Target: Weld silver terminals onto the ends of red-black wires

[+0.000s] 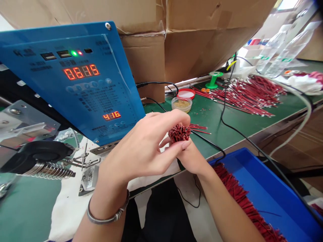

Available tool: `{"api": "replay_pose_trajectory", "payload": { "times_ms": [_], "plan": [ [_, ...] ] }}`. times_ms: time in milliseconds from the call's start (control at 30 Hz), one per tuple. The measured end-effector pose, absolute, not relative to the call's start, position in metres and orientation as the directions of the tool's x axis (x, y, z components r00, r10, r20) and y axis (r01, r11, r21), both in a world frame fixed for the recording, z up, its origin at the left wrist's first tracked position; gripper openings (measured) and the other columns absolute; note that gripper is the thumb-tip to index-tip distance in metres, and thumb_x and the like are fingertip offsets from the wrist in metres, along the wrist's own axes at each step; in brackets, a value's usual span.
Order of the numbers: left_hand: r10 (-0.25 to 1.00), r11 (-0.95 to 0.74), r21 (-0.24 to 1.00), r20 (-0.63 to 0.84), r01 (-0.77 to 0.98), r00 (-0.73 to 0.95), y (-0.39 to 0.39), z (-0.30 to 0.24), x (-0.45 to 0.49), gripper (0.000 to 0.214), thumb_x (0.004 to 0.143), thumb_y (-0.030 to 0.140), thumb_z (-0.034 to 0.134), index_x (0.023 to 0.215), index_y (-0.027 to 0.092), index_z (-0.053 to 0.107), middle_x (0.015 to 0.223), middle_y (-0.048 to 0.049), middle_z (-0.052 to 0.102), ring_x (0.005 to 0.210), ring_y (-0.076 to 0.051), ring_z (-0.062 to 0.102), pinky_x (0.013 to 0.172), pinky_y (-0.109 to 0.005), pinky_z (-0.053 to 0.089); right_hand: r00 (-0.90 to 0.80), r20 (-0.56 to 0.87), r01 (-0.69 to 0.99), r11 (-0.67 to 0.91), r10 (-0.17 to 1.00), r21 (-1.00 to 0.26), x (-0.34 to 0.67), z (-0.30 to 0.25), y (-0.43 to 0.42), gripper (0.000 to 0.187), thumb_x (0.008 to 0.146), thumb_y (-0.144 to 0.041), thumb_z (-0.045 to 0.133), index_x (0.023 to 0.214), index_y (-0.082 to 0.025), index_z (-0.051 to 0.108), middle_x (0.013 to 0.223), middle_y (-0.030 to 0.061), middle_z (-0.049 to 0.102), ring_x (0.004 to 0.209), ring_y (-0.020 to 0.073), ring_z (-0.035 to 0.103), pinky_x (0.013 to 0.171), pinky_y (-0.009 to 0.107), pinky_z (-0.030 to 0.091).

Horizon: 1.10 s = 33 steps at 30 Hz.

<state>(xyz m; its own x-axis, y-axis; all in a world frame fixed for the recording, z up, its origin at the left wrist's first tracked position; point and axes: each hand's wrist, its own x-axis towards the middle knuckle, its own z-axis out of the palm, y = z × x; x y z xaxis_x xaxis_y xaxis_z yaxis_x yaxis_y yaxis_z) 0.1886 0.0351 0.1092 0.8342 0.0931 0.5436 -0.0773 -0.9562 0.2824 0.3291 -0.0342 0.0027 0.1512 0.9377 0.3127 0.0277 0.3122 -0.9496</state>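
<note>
- The desk (227,124) is cut off at the 3 o'clock edge. Its 9 o'clock part is hidden behind a blue control panel (75,80), whose small print is too blurred to read.
- The blue tray (264,195) at 4 o'clock runs out of frame. It holds a row of red wires, partly covered by the right forearm.
- The left hand (143,148) comes in from 7 o'clock and covers most of the right hand (193,159), which comes in from 5 o'clock.
- The wire bundle (179,132) is held at picture centre, above the near desk edge. Only its cut ends show.
- The bundle's ends point up toward the camera. Its long axis runs down into the palms, and the hands hide that length.
- The left fingers (174,116) are clenched on the bundle: one arches over the ends at 12 o'clock and another presses just below them at 6 o'clock.
- The right hand grasps the bundle from beneath. Its fingertips are almost wholly hidden.
</note>
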Motion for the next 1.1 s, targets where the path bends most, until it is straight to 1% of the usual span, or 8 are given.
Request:
{"api": "replay_pose_trajectory", "payload": {
  "times_ms": [133,333,633,700,800,900,1000,1100],
  "plan": [
    [0.093,-0.957,0.279,0.538,-0.073,0.837,0.0346,0.1095,0.1900,0.020,0.092,0.021,0.066,0.110,0.017,0.058,0.100,-0.0033,0.069,0.084,-0.015,0.063,0.080,-0.031,0.051,0.140,0.316,0.010,0.318,0.938,-0.948,0.3297,0.0024,-0.0334,0.009,0.085,-0.024,0.062,0.078,-0.020,0.065,0.090,0.0012,0.072,0.084,0.0169,0.063,0.077,0.029,0.049],
    [0.087,-0.974,0.223,0.527,-0.038,0.846,0.0331,0.1098,0.1898,0.015,0.094,0.021,0.063,0.108,0.018,0.059,0.102,-0.0030,0.070,0.086,-0.015,0.063,0.088,-0.032,0.051,0.140,0.321,-0.004,0.325,0.937,-0.946,0.3303,0.0009,-0.0348,0.004,0.085,-0.023,0.062,0.085,-0.020,0.065,0.088,0.0005,0.069,0.086,0.0178,0.062,0.080,0.030,0.050],
    [0.078,-0.976,0.211,0.565,-0.052,0.821,0.0338,0.1076,0.1912,0.015,0.090,0.019,0.066,0.103,0.018,0.058,0.096,-0.0031,0.069,0.081,-0.015,0.062,0.082,-0.032,0.051,0.142,0.304,-0.001,0.307,0.942,-0.952,0.3293,0.0022,-0.0349,0.006,0.085,-0.023,0.062,0.087,-0.019,0.067,0.093,0.0016,0.070,0.092,0.0201,0.063,0.085,0.032,0.050],
    [0.073,-0.976,0.207,0.579,-0.061,0.812,0.0343,0.1066,0.1917,0.016,0.090,0.019,0.066,0.102,0.018,0.057,0.096,-0.0034,0.069,0.081,-0.015,0.062,0.082,-0.032,0.051,0.139,0.300,-0.005,0.304,0.944,-0.953,0.3291,0.0034,-0.0350,0.007,0.085,-0.023,0.062,0.087,-0.019,0.067,0.092,0.0016,0.071,0.091,0.0202,0.063,0.085,0.032,0.050],
    [0.077,-0.974,0.218,0.587,-0.065,0.806,0.0355,0.1044,0.1920,0.016,0.090,0.019,0.067,0.102,0.018,0.057,0.096,-0.0038,0.068,0.080,-0.015,0.062,0.080,-0.031,0.051,0.133,0.293,-0.014,0.298,0.947,-0.955,0.3288,0.0049,-0.0356,0.006,0.083,-0.022,0.062,0.081,-0.019,0.067,0.091,0.0017,0.072,0.090,0.0201,0.063,0.084,0.032,0.050],
    [0.087,-0.968,0.238,0.604,-0.075,0.792,0.0366,0.1021,0.1917,0.017,0.090,0.023,0.068,0.102,0.019,0.056,0.096,-0.0035,0.068,0.076,-0.014,0.061,0.078,-0.032,0.052,0.131,0.291,-0.021,0.296,0.948,-0.955,0.3285,0.0059,-0.0361,0.007,0.083,-0.022,0.062,0.078,-0.019,0.066,0.091,0.0021,0.072,0.087,0.0197,0.064,0.081,0.031,0.049],
    [0.102,-0.964,0.254,0.613,-0.073,0.783,0.0370,0.1006,0.1909,0.019,0.091,0.025,0.069,0.103,0.020,0.055,0.096,-0.0034,0.068,0.076,-0.015,0.062,0.079,-0.034,0.053,0.136,0.294,-0.020,0.299,0.946,-0.954,0.3284,0.0070,-0.0363,0.006,0.082,-0.022,0.062,0.078,-0.018,0.066,0.089,0.0023,0.072,0.084,0.0185,0.062,0.080,0.031,0.049],
    [0.099,-0.965,0.250,0.626,-0.079,0.773,0.0367,0.1000,0.1902,0.020,0.091,0.024,0.069,0.104,0.020,0.055,0.096,-0.0033,0.068,0.077,-0.015,0.063,0.080,-0.035,0.054,0.139,0.296,-0.015,0.301,0.945,-0.954,0.3286,0.0079,-0.0362,0.007,0.082,-0.022,0.062,0.077,-0.018,0.066,0.087,0.0020,0.070,0.081,0.0178,0.061,0.079,0.030,0.049]
  ]
}}
